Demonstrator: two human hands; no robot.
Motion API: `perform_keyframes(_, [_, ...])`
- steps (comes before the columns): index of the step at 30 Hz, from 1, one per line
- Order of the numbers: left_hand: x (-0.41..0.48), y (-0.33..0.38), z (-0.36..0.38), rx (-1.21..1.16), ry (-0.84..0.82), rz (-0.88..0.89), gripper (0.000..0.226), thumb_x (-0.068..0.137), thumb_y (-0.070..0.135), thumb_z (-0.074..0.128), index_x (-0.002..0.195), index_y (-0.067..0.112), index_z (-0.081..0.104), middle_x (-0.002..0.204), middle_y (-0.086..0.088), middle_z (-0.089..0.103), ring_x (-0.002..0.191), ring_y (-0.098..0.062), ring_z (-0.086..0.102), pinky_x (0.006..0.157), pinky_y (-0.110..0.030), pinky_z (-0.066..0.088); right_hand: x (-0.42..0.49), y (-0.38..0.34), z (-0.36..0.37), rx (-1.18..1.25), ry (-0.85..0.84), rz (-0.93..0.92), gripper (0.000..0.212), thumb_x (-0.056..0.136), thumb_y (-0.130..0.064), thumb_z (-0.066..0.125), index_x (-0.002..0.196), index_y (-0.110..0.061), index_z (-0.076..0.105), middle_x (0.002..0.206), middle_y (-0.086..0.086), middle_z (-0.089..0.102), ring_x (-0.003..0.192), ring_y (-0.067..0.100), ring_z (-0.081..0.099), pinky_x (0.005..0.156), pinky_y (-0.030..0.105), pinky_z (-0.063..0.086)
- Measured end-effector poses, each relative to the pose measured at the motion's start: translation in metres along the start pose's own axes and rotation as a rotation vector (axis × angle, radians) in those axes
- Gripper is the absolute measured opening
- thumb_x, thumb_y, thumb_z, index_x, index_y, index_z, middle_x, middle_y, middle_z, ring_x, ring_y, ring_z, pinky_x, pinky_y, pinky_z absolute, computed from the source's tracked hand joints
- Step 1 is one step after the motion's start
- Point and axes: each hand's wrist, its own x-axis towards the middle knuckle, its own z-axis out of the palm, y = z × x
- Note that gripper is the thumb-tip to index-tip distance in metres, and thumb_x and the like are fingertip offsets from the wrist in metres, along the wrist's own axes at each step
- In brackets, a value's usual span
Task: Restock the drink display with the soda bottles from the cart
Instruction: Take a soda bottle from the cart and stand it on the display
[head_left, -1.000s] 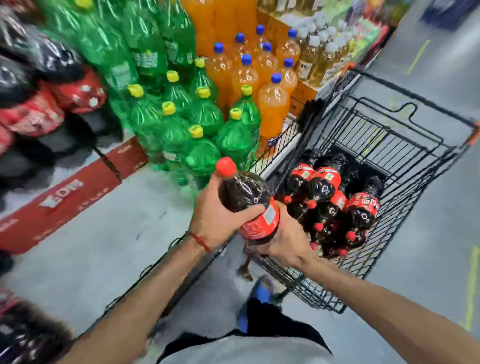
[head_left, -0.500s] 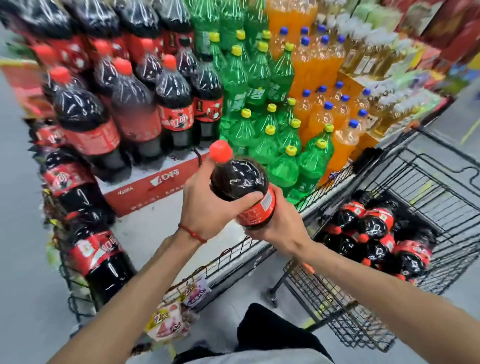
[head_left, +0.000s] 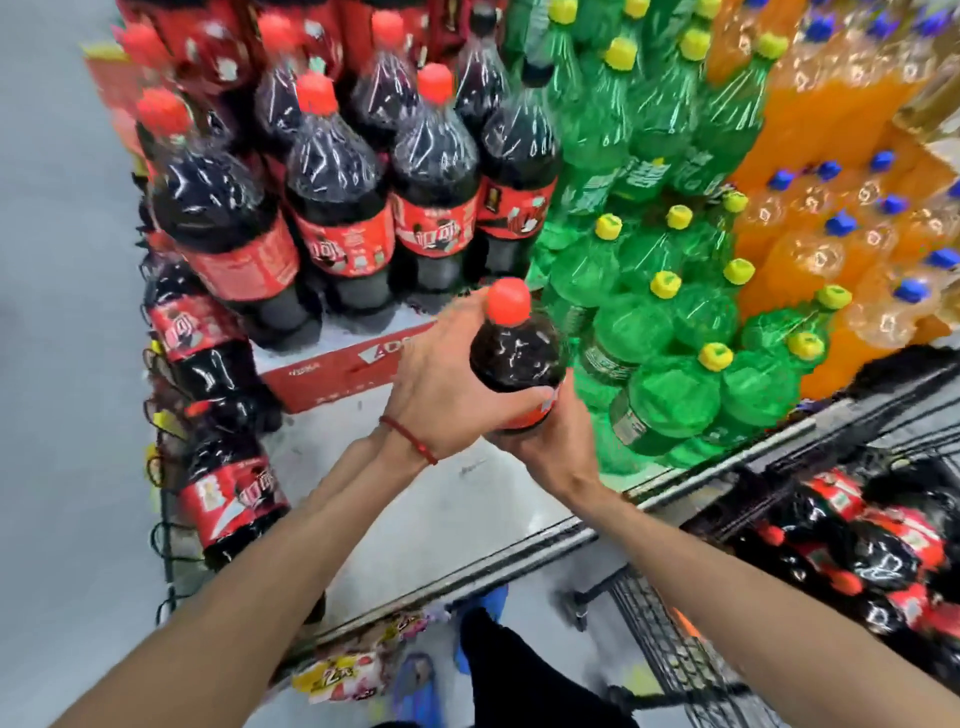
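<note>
Both forearms (head_left: 249, 587) are bare as far as the frame shows them. A thin red cord bracelet (head_left: 410, 440) circles the wrist just behind the left hand (head_left: 441, 379), with a small knot or bead on it. Lower down, black trousers (head_left: 514, 670) cover the legs, and the blurred footwear (head_left: 415, 691) is bright blue.

The lifted bottle (head_left: 514, 353) hangs over the display shelf (head_left: 467, 512), before the standing bottles (head_left: 337, 208); the cart (head_left: 670, 654) lies right, spare bottles (head_left: 883, 551) inside.
</note>
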Motion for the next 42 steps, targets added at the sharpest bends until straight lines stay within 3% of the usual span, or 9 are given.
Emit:
perform_keyframes(5, [0.052,-0.045,0.047,0.108,-0.111,-0.027,0.088,0.061,0.053,0.090,0.137,0.023,0.056,0.130,0.010,0.065,0.120,-0.009,0.060,0.102,-0.037,0.050,0.060,0.039,0.038,0.089,-0.028,0.136,0.077,0.057,-0.040,0.086,0.124,-0.034,0.050,0.105,-0.010,0.070,0.089,0.011,0.067,0.075,0.032,0.055])
perform_keyframes(10, [0.088,-0.084,0.086,0.127,-0.120,-0.042,0.097,0.063,0.049,0.092,0.143,0.013,0.052,0.143,0.002,0.059,0.130,-0.013,0.057,0.109,-0.030,0.045,0.106,0.064,0.062,0.067,0.001,0.202,0.091,0.065,-0.032,0.084,0.143,-0.032,0.038,0.122,-0.006,0.069,0.107,0.024,0.067,0.084,0.037,0.055])
perform_keyframes(14, [0.102,-0.101,0.105,0.127,-0.071,-0.072,0.094,0.062,0.045,0.094,0.141,0.015,0.054,0.144,0.002,0.059,0.131,-0.012,0.057,0.111,-0.029,0.045,0.130,0.071,0.074,0.015,-0.005,0.274,0.080,0.075,-0.028,0.077,0.144,-0.021,0.037,0.130,0.002,0.062,0.115,0.027,0.061,0.088,0.034,0.047])
perform_keyframes(20, [0.128,-0.109,0.120,0.139,-0.101,-0.075,0.092,0.067,0.048,0.091,0.142,0.009,0.054,0.144,-0.003,0.059,0.134,-0.015,0.055,0.112,-0.035,0.044,0.147,0.077,0.082,-0.163,-0.040,0.341,0.072,0.081,-0.035,0.071,0.142,-0.014,0.040,0.131,0.003,0.041,0.124,0.026,0.047,0.085,0.043,0.049])
perform_keyframes(24, [0.128,-0.107,0.122,0.135,-0.125,-0.078,0.093,0.069,0.048,0.089,0.144,0.010,0.052,0.148,-0.004,0.055,0.137,-0.015,0.051,0.116,-0.033,0.039,0.142,0.079,0.082,-0.217,-0.087,0.292,0.086,0.080,-0.058,0.046,0.146,-0.004,0.038,0.135,0.010,0.040,0.126,0.023,0.035,0.087,0.042,0.047])
perform_keyframes(28, [0.124,-0.103,0.125,0.119,-0.155,-0.105,0.097,0.074,0.043,0.086,0.153,0.012,0.039,0.156,-0.004,0.044,0.145,-0.016,0.039,0.121,-0.029,0.030,0.143,0.076,0.081,-0.205,-0.146,0.360,0.070,0.090,-0.030,0.066,0.148,-0.007,0.034,0.139,0.009,0.040,0.126,0.028,0.047,0.083,0.042,0.046])
perform_keyframes(31, [0.118,-0.099,0.125,0.097,-0.172,-0.139,0.109,0.074,0.042,0.085,0.159,0.011,0.024,0.161,-0.007,0.034,0.151,-0.020,0.029,0.124,-0.037,0.025,0.141,0.072,0.078,-0.132,-0.207,0.373,0.070,0.092,-0.020,0.065,0.150,-0.006,0.029,0.144,0.012,0.036,0.123,0.028,0.052,0.079,0.038,0.041])
perform_keyframes(37, [0.073,-0.100,0.106,0.085,-0.034,-0.153,0.091,0.081,0.014,0.078,0.155,-0.001,0.027,0.160,-0.015,0.033,0.151,-0.025,0.028,0.125,-0.032,0.021,0.103,0.052,0.072,0.068,-0.111,0.339,0.063,0.095,-0.015,0.063,0.147,-0.004,0.029,0.140,0.016,0.048,0.124,0.034,0.053,0.101,0.051,0.046])
perform_keyframes(42, [0.006,-0.096,0.085,-0.081,-0.037,-0.245,0.067,0.082,0.008,0.066,0.146,0.011,0.045,0.140,-0.006,0.053,0.126,-0.024,0.055,0.104,-0.045,0.049,0.041,0.039,0.064,0.106,-0.050,0.248,0.049,0.090,-0.004,0.050,0.138,-0.011,0.045,0.129,0.009,0.056,0.119,0.029,0.053,0.103,0.048,0.045])
